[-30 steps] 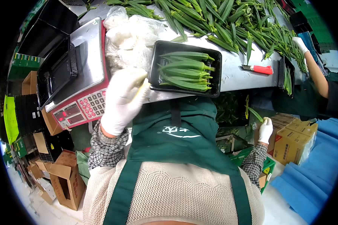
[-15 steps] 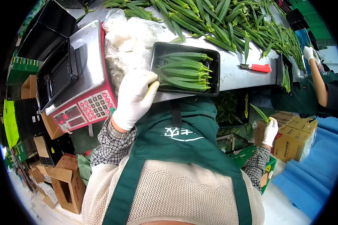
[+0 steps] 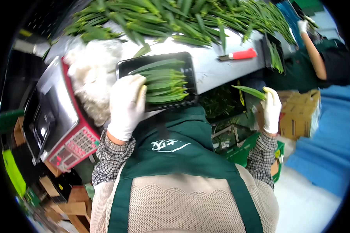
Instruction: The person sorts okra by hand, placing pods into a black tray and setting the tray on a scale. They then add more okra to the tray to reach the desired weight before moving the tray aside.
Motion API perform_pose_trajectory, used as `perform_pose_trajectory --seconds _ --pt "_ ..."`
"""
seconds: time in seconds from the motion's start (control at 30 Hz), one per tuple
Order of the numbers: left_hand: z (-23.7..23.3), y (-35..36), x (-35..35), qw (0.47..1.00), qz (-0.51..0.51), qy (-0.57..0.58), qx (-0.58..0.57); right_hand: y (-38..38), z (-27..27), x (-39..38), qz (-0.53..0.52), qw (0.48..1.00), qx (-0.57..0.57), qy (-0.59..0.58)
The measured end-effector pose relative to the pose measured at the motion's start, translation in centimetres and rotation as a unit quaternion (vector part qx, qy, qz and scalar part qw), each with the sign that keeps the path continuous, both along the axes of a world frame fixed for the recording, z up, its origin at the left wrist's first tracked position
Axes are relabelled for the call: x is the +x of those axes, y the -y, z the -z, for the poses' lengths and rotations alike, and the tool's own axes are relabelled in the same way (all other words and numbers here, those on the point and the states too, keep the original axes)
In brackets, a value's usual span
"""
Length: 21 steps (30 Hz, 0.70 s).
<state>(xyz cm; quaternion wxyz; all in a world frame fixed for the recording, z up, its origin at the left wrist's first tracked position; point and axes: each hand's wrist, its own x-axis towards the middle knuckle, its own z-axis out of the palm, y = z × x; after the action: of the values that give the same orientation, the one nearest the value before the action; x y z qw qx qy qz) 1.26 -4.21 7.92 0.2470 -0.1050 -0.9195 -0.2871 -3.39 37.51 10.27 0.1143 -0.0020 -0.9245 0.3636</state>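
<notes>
My left hand [image 3: 126, 103], in a white glove, is closed at the left side of a black plastic tray [image 3: 191, 62], its fingers over the tray's edge and the pods' tips. A row of green okra pods [image 3: 165, 86] lies side by side in that tray, stem ends to the right. What the fingertips press on is partly hidden. My right hand [image 3: 272, 108], also gloved, is raised at the right, away from the table. It pinches a single okra pod [image 3: 249, 91] by its stem end, with the tip pointing left.
Loose okra [image 3: 155, 21] is heaped along the table's back. A red-handled knife [image 3: 243, 54] lies right of the tray. Crumpled clear plastic bags [image 3: 91, 73] and a red scale [image 3: 68, 128] are at left. Another person [image 3: 319, 62] works at right, beside another okra tray [image 3: 274, 54].
My view has shifted, so tray and table appear further left. The left hand now covers more of the tray's left side. The right hand has risen, still holding the okra pod.
</notes>
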Motion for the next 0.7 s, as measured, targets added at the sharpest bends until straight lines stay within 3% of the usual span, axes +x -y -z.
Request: perform_pose_trajectory --seconds 0.17,0.53,0.7 --pt "1.4 0.0 -2.9 0.99 -0.046 0.042 -0.129 1.7 -1.2 -0.3 0.008 0.996 -0.065 0.066" --pt "0.6 0.4 -4.4 0.976 -0.024 0.15 -0.157 0.8 -0.2 -0.9 -0.011 0.998 -0.02 0.065" --pt "0.1 0.6 -4.6 0.976 -0.012 0.185 -0.117 0.6 0.1 -1.0 -0.005 0.997 -0.028 0.077"
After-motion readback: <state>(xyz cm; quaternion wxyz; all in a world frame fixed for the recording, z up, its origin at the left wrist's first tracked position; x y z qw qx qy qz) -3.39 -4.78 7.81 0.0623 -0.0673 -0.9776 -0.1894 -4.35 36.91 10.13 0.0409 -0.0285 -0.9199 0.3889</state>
